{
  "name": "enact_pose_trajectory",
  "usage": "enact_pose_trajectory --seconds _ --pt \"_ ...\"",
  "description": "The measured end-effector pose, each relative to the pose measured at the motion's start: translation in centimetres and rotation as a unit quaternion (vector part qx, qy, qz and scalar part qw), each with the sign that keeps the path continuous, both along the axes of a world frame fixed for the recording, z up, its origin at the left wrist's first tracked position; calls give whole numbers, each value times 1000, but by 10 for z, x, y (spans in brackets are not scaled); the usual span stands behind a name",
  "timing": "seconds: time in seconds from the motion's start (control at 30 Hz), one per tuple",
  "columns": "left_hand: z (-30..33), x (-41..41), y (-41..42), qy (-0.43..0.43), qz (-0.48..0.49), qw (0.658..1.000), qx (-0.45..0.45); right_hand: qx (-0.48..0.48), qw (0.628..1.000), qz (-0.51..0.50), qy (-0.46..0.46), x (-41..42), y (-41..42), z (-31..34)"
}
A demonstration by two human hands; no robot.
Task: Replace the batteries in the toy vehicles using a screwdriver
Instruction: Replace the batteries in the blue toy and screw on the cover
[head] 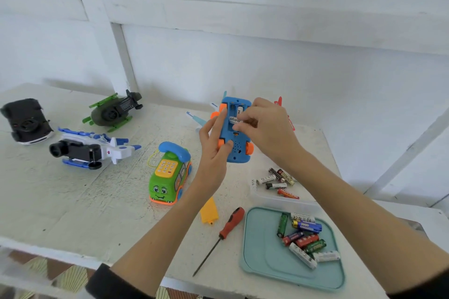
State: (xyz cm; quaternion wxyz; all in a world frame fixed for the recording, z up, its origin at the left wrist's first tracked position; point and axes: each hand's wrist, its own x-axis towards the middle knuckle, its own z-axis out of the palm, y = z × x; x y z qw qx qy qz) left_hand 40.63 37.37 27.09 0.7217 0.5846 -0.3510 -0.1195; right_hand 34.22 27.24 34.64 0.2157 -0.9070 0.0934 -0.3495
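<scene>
Lying near, right of centre: screwdriver, untouched, beside teal tray of batteries. Farther, left hand grips blue toy vehicle underside-up above table; right hand pinches a white battery at its open compartment.

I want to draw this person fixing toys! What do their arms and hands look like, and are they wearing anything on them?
Two bare hands, the left hand and right hand, without gloves, rings or a watch. The forearms are bare too. Dark sleeves are pushed up near the elbows.
</scene>
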Motion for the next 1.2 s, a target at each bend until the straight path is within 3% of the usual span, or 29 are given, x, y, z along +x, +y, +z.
enact_pose_trajectory --seconds 0.3,0.67,0.8,1.0,1.2 --pt "5 2 1 -24 6 1000 12 10 999 -29 -14 6 5 -10" --pt "6 4 1 -18 5 1000 1 5 1000 13 -6 12 -3 -6" --pt "9 2 2 -23 8 1000 -19 63 998 6 3 11 1 0" --pt "5 2 3 -42 11 999 -16 234 971 -34 38 13 5 6" --pt "0 -2 3 -68 6 998 7 266 958 -88 63 14 2 14"
